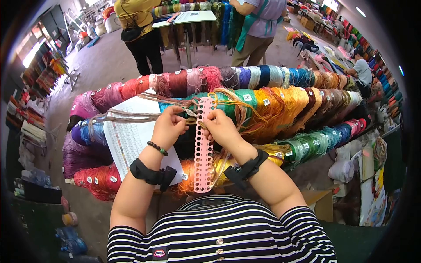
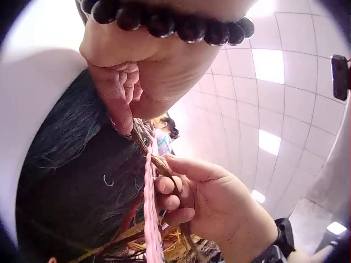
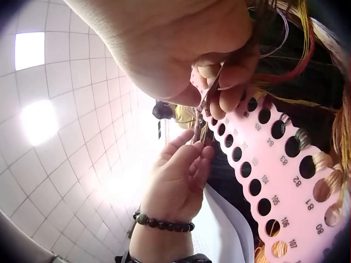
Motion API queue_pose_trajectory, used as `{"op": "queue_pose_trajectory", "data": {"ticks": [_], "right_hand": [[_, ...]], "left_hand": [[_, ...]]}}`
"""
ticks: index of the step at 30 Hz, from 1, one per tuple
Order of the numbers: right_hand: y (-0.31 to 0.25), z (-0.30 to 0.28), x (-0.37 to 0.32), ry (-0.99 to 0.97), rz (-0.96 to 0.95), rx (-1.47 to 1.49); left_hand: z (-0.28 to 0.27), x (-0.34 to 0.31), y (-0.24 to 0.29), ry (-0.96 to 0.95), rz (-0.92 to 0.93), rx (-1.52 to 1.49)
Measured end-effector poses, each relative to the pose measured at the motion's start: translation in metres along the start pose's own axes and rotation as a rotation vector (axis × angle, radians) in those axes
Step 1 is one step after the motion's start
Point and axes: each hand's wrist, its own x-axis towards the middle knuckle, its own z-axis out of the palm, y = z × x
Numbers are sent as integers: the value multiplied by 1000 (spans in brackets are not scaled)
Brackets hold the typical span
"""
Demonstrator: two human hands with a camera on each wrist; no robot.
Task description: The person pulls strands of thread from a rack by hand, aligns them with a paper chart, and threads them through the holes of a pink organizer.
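Observation:
A long pink thread card [image 1: 204, 164], with numbered holes along both edges, stands upright between my hands. Looped strands of thread hang from several of its holes. My left hand [image 1: 169, 127], left of the card, pinches a brownish embroidery thread [image 2: 140, 139] between thumb and fingertips. On the card's right side my right hand [image 1: 222, 128] pinches a brown strand close against the card. In the right wrist view that strand [image 3: 215, 87] runs between thumb and fingers, over the holes. Mauve-brown threads [image 1: 131, 115] trail leftward behind my left hand.
Rows of coloured thread skeins [image 1: 280, 105] with number tags lie in front of me. A printed chart sheet [image 1: 127, 136] rests on them at left. Two people stand beyond, near a small white table [image 1: 193, 16]; another person [image 1: 362, 70] sits at far right.

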Motion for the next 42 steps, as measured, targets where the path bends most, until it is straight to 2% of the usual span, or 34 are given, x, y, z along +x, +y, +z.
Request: {"op": "queue_pose_trajectory", "data": {"ticks": [5, 8, 11, 14, 17, 20, 23, 24, 25, 26, 27, 28, 29, 30, 31, 32, 34, 36, 37, 38, 39, 40, 41, 42], "right_hand": [[2, 1, 0, 14, -12, -27], [6, 1, 1, 7, -65, -88], [4, 0, 0, -4, -41, -77], [6, -1, 1, -9, -48, -59], [1, -2, -3, 4, -53, -91], [1, -3, -2, -2, -12, -29], [10, -5, 3, -40, 41, 200], [9, -9, 2, -90, 69, 289], [-9, -11, -7, -69, 118, 296], [-4, -14, -8, -97, 47, 342], [-11, -13, -15, -79, 54, 406], [-10, -14, -15, -94, 30, 431], [-22, -13, -23, -90, 37, 390], [-19, -15, -26, -65, 51, 362], [12, -23, -13, -31, -17, 234], [10, -22, -18, 88, -14, 135], [23, -20, -15, 148, -15, 75], [19, -17, -15, -11, 90, 71], [18, -17, -16, -81, 143, 70], [27, -14, -11, -42, 74, 154], [24, -18, -10, -59, 91, 153], [19, -22, -9, -73, 110, 154], [14, -18, -11, -85, 61, 173], [21, -22, -8, -97, 41, 124]], "left_hand": [[5, -3, 8, 31, -165, -213], [13, -4, 13, 97, -140, -188], [13, 5, -9, 27, 71, -13], [14, 4, -10, -18, 77, -370], [11, -15, 29, -96, -115, -829], [11, -19, 35, -125, -120, -851], [16, -14, 19, -267, 33, -643], [23, -17, 18, -248, 37, -521], [36, -16, 9, -277, 117, -616], [41, -12, -3, -207, 210, -327], [43, -18, 0, -235, 255, -273], [42, -24, 12, -247, 212, -172], [42, -18, -1, -198, 331, 64], [42, -17, -1, -195, 277, 92], [41, -19, 4, -180, 271, 113], [42, -17, -2, -160, 296, 5], [45, -14, -10, -195, 264, -228], [43, -18, -7, -76, 405, -47], [41, -19, -6, 106, 434, 135], [36, -20, 2, 284, 462, 319], [23, -24, 14, 367, 390, 316], [1, -25, 23, 279, 313, 290], [-10, -16, 13, 248, 254, 112], [-27, -12, 7, 103, 95, -285]]}}
